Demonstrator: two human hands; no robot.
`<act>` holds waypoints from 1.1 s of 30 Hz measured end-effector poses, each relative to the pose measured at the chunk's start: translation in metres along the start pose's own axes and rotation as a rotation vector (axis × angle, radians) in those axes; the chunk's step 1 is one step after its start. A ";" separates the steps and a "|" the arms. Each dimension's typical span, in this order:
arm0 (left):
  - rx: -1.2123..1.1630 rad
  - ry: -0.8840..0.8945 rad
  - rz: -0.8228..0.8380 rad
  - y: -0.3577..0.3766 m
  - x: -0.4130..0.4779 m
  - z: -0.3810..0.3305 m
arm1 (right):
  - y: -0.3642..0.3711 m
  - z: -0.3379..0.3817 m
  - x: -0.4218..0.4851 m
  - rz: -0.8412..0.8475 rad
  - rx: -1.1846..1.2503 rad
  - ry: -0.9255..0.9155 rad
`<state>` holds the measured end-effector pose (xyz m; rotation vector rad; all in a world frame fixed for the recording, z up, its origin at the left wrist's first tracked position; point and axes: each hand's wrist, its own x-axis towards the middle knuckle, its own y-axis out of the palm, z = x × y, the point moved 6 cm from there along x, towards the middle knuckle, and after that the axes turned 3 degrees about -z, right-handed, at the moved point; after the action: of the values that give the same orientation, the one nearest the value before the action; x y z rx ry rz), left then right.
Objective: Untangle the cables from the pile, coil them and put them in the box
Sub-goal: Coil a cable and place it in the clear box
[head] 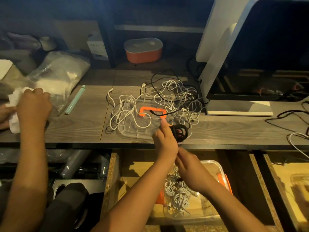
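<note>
The left hand (164, 141) grips the coiled black cable (181, 133) at the desk's near edge, likely to keep its loops together. I cannot tell how the right hand (189, 168) holds its fingers. The clear box (217, 164) waits just nearer, below, for the drop.

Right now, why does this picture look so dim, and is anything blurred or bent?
Head view: dim, warm light, yet the white cable pile reads clearly. Head view: the orange container at the back looks soft and shadowed. Head view: the monitor leans, wide-angle distortion.
</note>
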<state>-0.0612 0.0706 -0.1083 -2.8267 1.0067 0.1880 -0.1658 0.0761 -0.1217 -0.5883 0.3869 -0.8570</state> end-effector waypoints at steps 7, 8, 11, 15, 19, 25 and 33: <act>0.391 0.708 0.184 0.007 0.004 -0.010 | -0.032 0.019 -0.002 0.051 -0.397 -0.082; 0.442 0.729 0.206 0.005 0.005 -0.007 | -0.043 0.022 -0.001 0.050 -0.429 -0.080; 0.537 0.648 0.305 0.001 0.006 0.003 | -0.071 0.032 0.002 0.025 -0.412 -0.122; 0.410 0.402 0.574 0.010 -0.007 -0.006 | -0.092 0.023 0.015 0.111 -0.098 -0.038; 0.268 0.252 0.747 0.013 -0.015 -0.017 | -0.096 0.015 0.019 0.252 0.488 0.049; -0.073 -0.002 0.747 0.021 -0.018 -0.014 | -0.065 0.008 0.019 0.218 1.102 0.201; -0.492 -0.803 0.404 0.027 -0.028 0.010 | -0.032 0.014 0.006 -0.162 1.044 0.249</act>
<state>-0.1009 0.0690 -0.1162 -2.4104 1.3981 1.6399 -0.1735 0.0589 -0.0917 0.4639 0.0736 -1.1490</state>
